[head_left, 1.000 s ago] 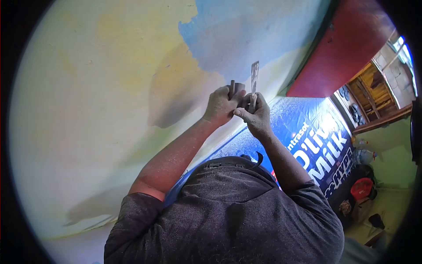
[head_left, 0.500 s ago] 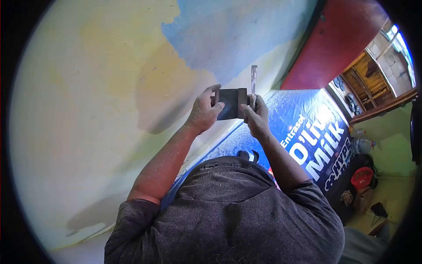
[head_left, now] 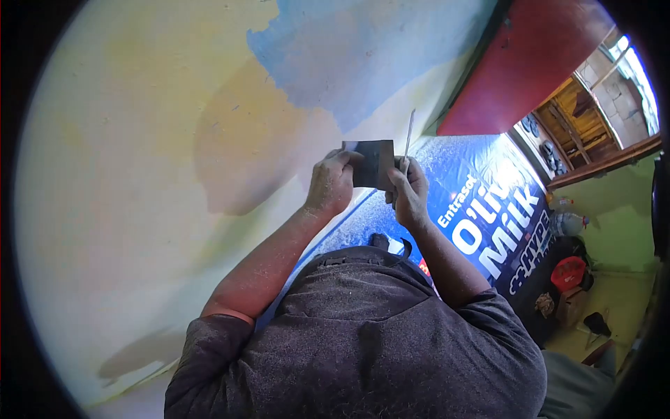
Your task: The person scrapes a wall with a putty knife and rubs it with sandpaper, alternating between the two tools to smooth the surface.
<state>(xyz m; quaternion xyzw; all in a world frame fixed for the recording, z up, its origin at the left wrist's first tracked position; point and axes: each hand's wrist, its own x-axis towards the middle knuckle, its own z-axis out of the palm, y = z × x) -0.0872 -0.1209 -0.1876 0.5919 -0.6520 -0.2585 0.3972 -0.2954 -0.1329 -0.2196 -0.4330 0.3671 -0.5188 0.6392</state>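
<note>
A dark square of sandpaper [head_left: 373, 166] with brown edges is held up between both hands, in front of the wall. My left hand [head_left: 331, 183] grips its left side, fingers curled over the dark face. At the right edge, my right hand [head_left: 410, 194] pinches the sheet with the thumb in front. A thin, narrow scraper [head_left: 410, 134], smeared whitish, also sticks up from the right hand, seen nearly edge-on. Its lower end is hidden by the fingers. Pale dust covers both hands and forearms.
The wall [head_left: 139, 160] on the left carries yellow and blue patches. A red panel [head_left: 516, 63] stands at upper right. Dusty blue printed sheeting [head_left: 453, 164] covers the floor. A plastic bottle [head_left: 569, 223], a red round object [head_left: 568, 274] and sandals [head_left: 553, 158] lie at right.
The sandpaper's folded right edge has opened out into a flatter brown strip. My left fingers have moved onto its face. The scraper has turned from broad side to edge and tilts right.
</note>
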